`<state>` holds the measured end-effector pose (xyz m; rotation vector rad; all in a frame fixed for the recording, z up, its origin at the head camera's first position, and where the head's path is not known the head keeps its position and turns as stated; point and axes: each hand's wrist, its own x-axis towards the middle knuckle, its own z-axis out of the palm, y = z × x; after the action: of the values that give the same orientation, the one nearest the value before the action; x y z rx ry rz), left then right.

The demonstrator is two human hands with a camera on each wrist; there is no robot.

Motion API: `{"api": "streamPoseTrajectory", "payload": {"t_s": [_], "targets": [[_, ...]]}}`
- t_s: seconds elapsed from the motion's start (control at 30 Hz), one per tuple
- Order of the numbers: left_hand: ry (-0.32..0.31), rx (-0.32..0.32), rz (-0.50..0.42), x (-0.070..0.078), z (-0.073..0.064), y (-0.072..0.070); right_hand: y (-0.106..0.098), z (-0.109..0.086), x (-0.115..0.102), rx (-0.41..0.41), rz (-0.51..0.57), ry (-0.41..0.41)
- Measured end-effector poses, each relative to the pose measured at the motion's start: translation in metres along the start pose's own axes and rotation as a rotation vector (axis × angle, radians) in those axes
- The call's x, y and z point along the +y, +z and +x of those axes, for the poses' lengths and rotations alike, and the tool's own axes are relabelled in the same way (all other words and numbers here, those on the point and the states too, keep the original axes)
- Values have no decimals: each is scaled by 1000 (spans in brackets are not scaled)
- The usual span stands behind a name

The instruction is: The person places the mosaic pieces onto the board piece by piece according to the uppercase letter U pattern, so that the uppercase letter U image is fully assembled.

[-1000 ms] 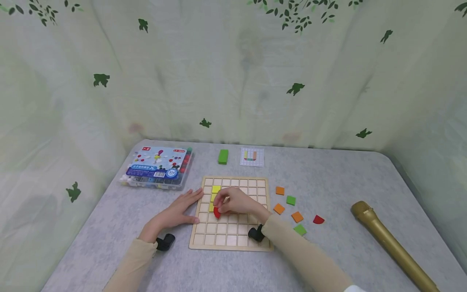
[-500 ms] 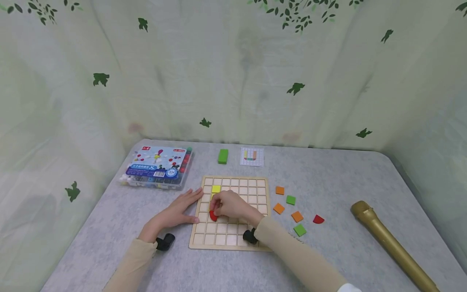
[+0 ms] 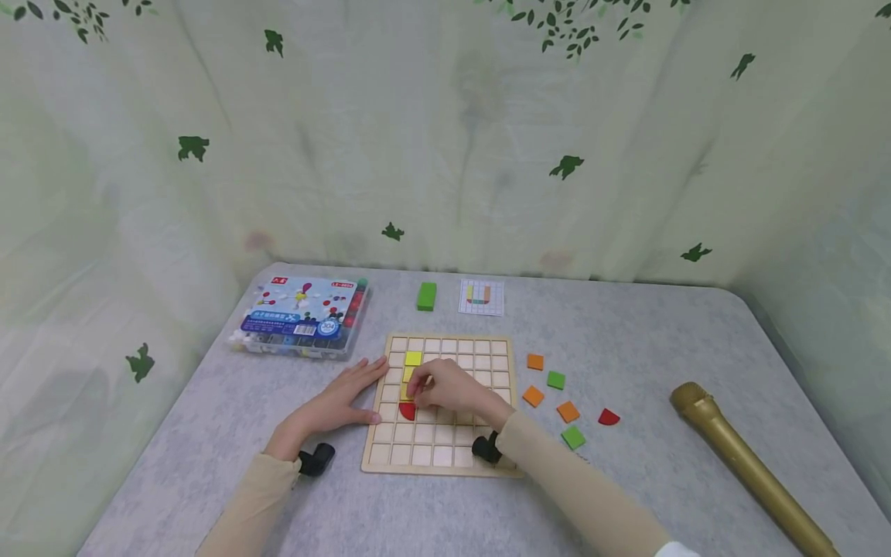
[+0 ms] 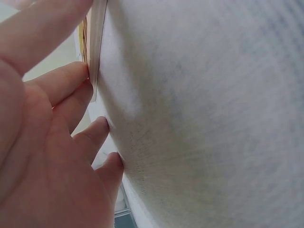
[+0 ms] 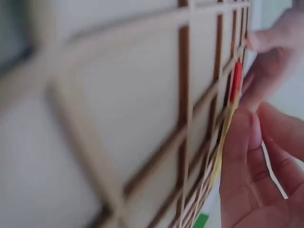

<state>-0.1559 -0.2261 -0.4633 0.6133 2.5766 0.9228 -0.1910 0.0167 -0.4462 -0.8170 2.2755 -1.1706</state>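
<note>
A wooden grid board (image 3: pixel 442 456) lies on the table, with a column of yellow square tiles (image 3: pixel 413 358) in it. Directly below that column, a red quarter-circle tile (image 3: pixel 407 411) sits in a cell. My right hand (image 3: pixel 452 385) hovers at the lower yellow tiles, fingers loosely curled and nothing held between them. In the right wrist view its thumb and fingertips are close together beside the yellow tiles (image 5: pixel 225 137), near the red tile (image 5: pixel 235 80). With fingers spread, my left hand (image 3: pixel 341 402) rests at the board's left edge, touching the frame (image 4: pixel 95 52).
Right of the board lie orange tiles (image 3: pixel 533 396), green tiles (image 3: pixel 556 380) and another red quarter-circle (image 3: pixel 609 418). A pattern card (image 3: pixel 481 298) and green block (image 3: pixel 427 296) are behind it. A plastic kit box (image 3: pixel 299 317) stands left, a gold microphone (image 3: pixel 752 468) right.
My right hand has set the red quarter-circle tile into the cell under the yellow column, let go of it and shifted slightly to the right. The left hand has stayed in place.
</note>
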Motion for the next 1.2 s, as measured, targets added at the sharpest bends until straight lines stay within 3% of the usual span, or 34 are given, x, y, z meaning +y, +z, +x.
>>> {"api": "streamPoseTrajectory", "payload": {"t_s": [0.2,0.33,0.63,0.9,1.1,1.2], "targets": [[-6,1,-2,2,0,0,-27,-17,12,-18,233,13],[0,2,-4,2,-1,0,-48,-33,26,-20,328,-3],[1,0,-8,3,-1,0,-77,-65,52,50,318,68],[1,1,-5,5,-2,-1,-63,-60,53,-62,310,2],[-2,1,-6,6,-2,-1,-39,-44,37,-200,324,-43],[-9,1,-5,6,-1,-1,-28,-37,26,-236,278,-61]]}}
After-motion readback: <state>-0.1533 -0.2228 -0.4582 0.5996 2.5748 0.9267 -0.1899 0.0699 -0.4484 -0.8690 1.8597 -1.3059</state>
